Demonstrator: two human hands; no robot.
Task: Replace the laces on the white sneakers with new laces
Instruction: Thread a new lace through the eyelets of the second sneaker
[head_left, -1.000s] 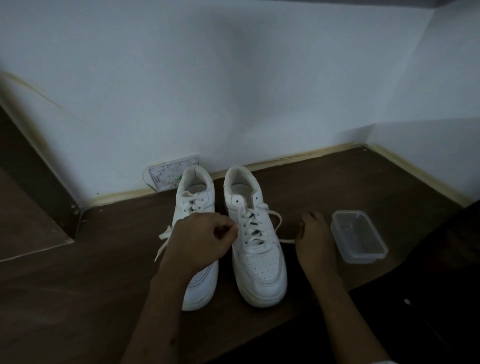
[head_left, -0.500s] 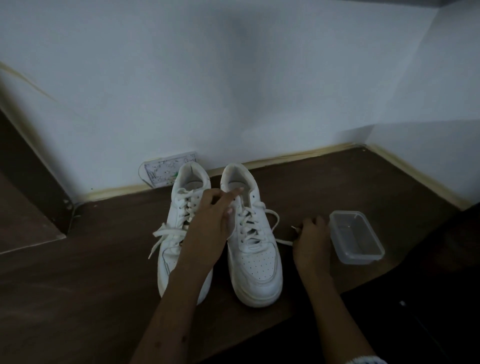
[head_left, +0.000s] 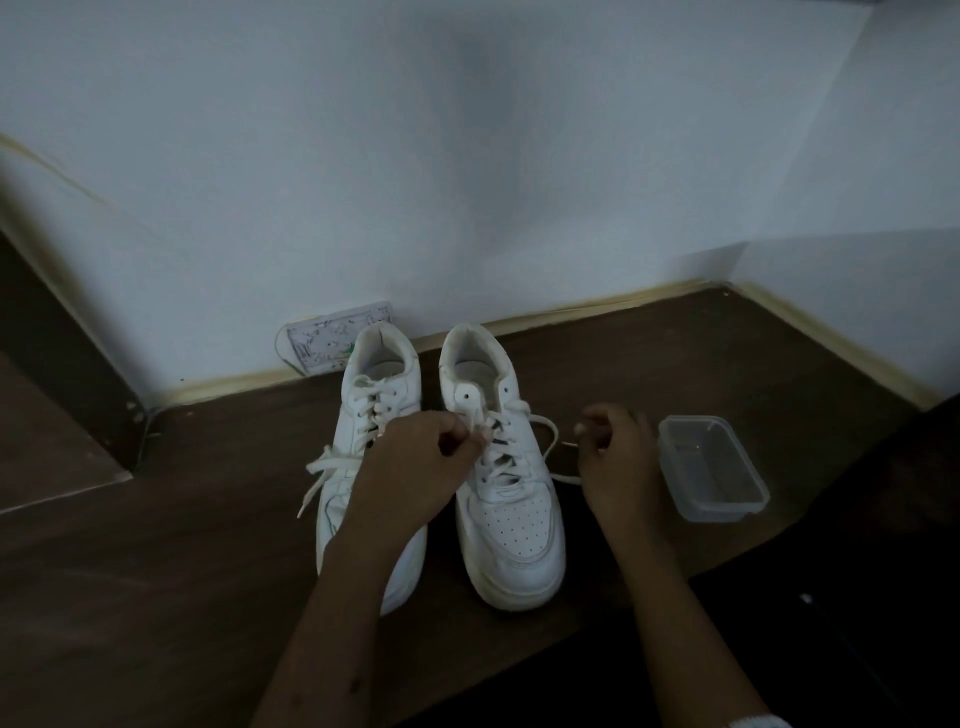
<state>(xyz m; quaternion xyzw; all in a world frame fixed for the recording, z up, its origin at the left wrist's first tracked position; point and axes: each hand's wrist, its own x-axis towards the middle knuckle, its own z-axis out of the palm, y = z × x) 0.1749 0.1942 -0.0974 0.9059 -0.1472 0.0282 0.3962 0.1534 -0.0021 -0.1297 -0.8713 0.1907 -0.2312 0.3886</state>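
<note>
Two white sneakers stand side by side on a dark wooden surface, toes toward me. The left sneaker (head_left: 371, 410) has loose lace ends trailing off to its left. The right sneaker (head_left: 506, 499) is laced, with one lace (head_left: 550, 436) looping out to its right. My left hand (head_left: 415, 467) reaches across the left sneaker and pinches the lace near the top eyelets of the right one. Just right of the right sneaker, my right hand (head_left: 618, 462) hovers with curled fingers by the free lace end; whether it grips the lace is unclear.
A clear plastic container (head_left: 714, 475) sits to the right of my right hand. A white wall socket plate (head_left: 324, 343) is on the wall behind the left sneaker. White walls close off the back and right, and the surface's front edge runs just below the sneakers.
My left hand has moved from above the left sneaker across to the right sneaker's upper laces and closed into a pinch. My right hand lifted slightly and stays beside the lace end.
</note>
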